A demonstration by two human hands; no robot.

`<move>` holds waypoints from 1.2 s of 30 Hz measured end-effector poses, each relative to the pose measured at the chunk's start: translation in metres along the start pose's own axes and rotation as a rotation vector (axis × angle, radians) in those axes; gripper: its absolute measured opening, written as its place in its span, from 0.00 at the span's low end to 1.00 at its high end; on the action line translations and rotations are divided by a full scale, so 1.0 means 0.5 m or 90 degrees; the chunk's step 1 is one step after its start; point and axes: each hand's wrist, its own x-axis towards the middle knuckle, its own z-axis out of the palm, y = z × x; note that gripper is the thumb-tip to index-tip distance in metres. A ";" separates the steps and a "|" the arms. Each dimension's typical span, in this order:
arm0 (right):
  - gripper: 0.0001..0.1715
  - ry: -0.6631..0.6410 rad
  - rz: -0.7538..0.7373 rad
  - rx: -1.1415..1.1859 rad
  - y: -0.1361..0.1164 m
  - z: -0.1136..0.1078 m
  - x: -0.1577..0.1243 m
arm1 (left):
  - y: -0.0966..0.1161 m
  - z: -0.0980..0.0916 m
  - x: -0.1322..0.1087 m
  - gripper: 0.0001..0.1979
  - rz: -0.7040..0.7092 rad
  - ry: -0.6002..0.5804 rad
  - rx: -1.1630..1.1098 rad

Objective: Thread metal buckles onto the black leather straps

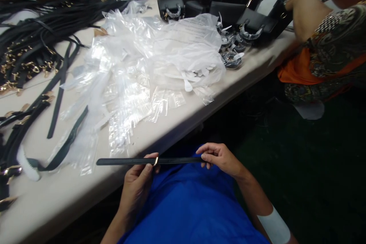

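A narrow black strap (122, 161) stretches roughly level in front of my blue clothing, its rounded free end pointing left over the table edge. My left hand (140, 177) is closed on the strap beside a gold metal buckle (156, 161), the thumb in front and fingers behind. At the other end, my right hand (219, 157) pinches the strap between thumb and fingers. Part of the strap's right end is hidden by those fingers.
Clear plastic bags (128, 103) and a larger translucent bag (188, 45) cover the table's middle. Black straps with gold clasps (31, 68) pile up at left. Black handbags (171, 7) stand at the back. Co-workers' hands (305, 7) work at right and far left.
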 end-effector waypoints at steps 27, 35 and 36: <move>0.09 0.145 -0.168 -0.262 0.030 0.033 0.036 | -0.004 0.043 -0.007 0.15 0.175 -0.097 0.420; 0.24 0.097 -0.232 -0.323 -0.025 0.147 -0.009 | -0.046 0.075 0.015 0.13 0.390 -0.197 0.557; 0.19 0.122 -0.239 -0.330 -0.024 0.152 -0.009 | -0.051 0.076 0.016 0.14 0.405 -0.207 0.583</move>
